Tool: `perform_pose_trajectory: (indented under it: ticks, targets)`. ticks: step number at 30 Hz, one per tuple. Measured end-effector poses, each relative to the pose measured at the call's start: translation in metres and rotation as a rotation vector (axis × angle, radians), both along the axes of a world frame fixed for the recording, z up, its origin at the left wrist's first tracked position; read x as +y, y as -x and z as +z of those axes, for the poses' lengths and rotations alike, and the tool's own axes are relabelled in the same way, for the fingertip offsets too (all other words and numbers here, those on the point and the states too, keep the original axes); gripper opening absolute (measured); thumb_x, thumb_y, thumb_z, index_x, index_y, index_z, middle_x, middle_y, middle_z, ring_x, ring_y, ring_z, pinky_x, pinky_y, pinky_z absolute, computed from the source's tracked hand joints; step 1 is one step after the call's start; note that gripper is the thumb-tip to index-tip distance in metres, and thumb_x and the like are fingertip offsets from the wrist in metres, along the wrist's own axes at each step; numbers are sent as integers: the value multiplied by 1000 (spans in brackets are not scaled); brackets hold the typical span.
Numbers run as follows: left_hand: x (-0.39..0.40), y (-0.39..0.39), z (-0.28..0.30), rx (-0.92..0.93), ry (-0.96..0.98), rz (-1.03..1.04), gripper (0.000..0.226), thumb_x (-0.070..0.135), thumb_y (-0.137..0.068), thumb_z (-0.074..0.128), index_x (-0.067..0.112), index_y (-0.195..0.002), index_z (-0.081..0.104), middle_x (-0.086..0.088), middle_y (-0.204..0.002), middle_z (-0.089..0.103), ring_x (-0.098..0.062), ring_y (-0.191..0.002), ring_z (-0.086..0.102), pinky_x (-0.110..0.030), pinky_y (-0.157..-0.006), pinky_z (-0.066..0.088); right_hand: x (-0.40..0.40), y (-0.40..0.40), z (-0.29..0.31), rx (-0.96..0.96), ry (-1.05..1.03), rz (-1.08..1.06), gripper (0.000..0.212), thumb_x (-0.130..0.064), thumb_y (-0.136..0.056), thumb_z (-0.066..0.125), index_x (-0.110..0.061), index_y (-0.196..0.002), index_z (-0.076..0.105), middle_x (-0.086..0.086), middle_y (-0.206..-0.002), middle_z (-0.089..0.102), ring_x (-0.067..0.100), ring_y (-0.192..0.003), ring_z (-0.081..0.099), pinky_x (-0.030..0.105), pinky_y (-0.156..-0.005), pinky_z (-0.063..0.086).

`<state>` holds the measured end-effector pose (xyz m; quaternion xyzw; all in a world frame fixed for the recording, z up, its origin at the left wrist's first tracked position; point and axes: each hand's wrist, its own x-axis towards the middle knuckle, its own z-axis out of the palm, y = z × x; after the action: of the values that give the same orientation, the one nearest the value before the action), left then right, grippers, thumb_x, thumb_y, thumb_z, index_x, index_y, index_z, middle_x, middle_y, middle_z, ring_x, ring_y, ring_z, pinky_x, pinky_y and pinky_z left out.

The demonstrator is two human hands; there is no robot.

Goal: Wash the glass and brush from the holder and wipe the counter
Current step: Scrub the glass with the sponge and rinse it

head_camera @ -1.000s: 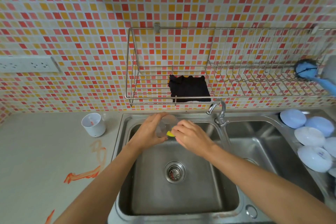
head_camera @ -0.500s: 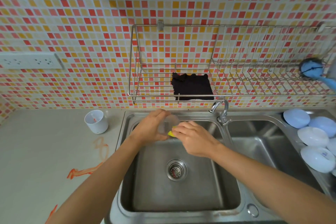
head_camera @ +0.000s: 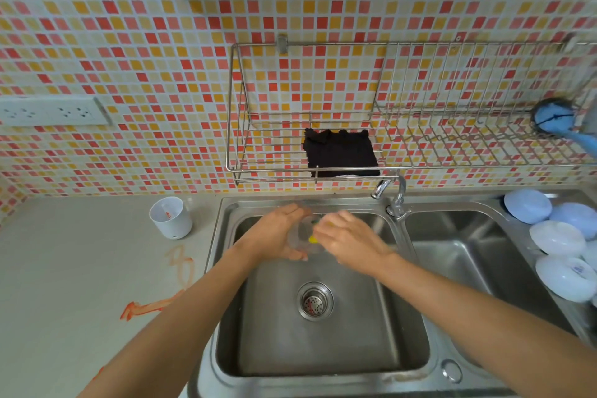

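Observation:
Over the left sink basin (head_camera: 323, 342), my left hand (head_camera: 274, 236) grips a clear glass (head_camera: 302, 236) lying tilted on its side. My right hand (head_camera: 347, 238) is closed on a small yellow sponge (head_camera: 312, 238) pressed at the glass's mouth; most of the sponge is hidden by my fingers. A white holder cup (head_camera: 170, 217) stands on the grey counter (head_camera: 80, 268) left of the sink. Orange-red smears (head_camera: 151, 305) mark the counter. A blue brush (head_camera: 559, 121) rests at the right end of the wall rack.
A wire wall rack (head_camera: 403, 168) holds a black cloth (head_camera: 340, 154). The tap (head_camera: 392, 194) stands between the two basins, no water visible. Several pale blue and white bowls (head_camera: 559, 238) lie upside down at the right. A wall socket (head_camera: 51, 111) sits at left.
My right hand has shifted slightly against the glass with the sponge, and the glass has turned a little in my left hand. The camera view has moved a bit.

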<state>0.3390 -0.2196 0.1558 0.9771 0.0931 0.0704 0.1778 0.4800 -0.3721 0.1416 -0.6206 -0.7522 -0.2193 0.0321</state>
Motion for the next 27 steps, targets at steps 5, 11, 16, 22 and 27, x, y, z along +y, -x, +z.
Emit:
perform_pose_trajectory:
  ticks: [5,11,16,22,27]
  targets:
    - [12,-5,9,-84,79,9,80,43,-67,83,19,-135,49,3,-129,55,-10,-115,51,-15,-96,37,5,-6,3,10,-65,-32,31,-10,-87,41,-10,-98,70,1,-104,68,25,-101,60,37,-81,49]
    - [17,-4,8,-74,114,37,83,43,-71,81,20,-140,42,5,-137,48,-8,-122,45,-20,-102,37,9,-4,-5,68,-135,-58,25,-15,-98,44,-13,-89,68,-1,-93,67,24,-88,61,36,-70,50]
    - [10,1,0,-94,178,121,95,43,-71,81,17,-146,29,1,-142,40,-7,-125,39,-15,-98,30,10,3,-3,95,-229,-41,39,-14,-106,33,-11,-89,68,1,-92,67,25,-86,61,36,-69,50]
    - [13,-1,-6,-214,4,200,84,51,-66,80,18,-135,46,-2,-126,48,-17,-113,43,-24,-94,39,17,11,-12,164,-202,-38,24,-7,-95,45,-11,-94,68,0,-96,67,25,-92,59,38,-71,49]
    - [17,-2,-5,-136,-53,81,79,42,-68,81,19,-136,47,1,-130,51,-17,-117,45,-22,-99,33,21,1,-3,0,-77,35,31,-11,-94,40,-10,-96,71,1,-98,70,22,-96,61,35,-78,48]
